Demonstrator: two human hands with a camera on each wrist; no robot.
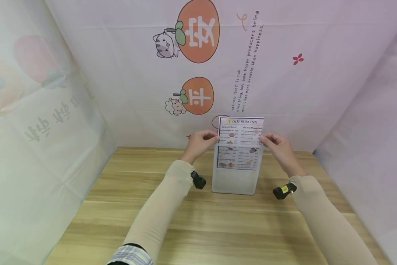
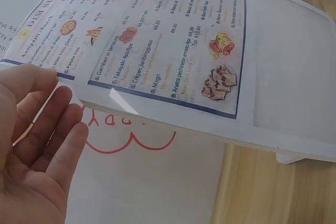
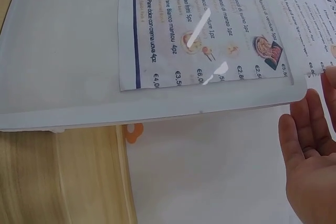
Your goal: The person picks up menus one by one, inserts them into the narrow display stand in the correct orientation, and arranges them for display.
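A printed menu sheet (image 1: 241, 130) headed "DIM SUM INN" stands partway inside a clear, white-edged sign holder (image 1: 234, 182). Its upper part sticks out above the holder's top edge, and its lower end shows through the front panel. My left hand (image 1: 199, 143) pinches the sheet's left edge between thumb and fingers. On the opposite side, my right hand (image 1: 281, 149) pinches the right edge. In the left wrist view the menu's lower border (image 2: 184, 103) lies behind the clear panel. The right wrist view shows the holder's rim (image 3: 157, 116) beside my right fingers (image 3: 291, 137).
The holder stands on a wooden table (image 1: 218, 224), near its back edge. A white printed cloth (image 1: 135, 92) with cartoon fruit and lettering hangs behind. Pale cloth walls rise at the left (image 1: 36, 147) and right (image 1: 367, 129).
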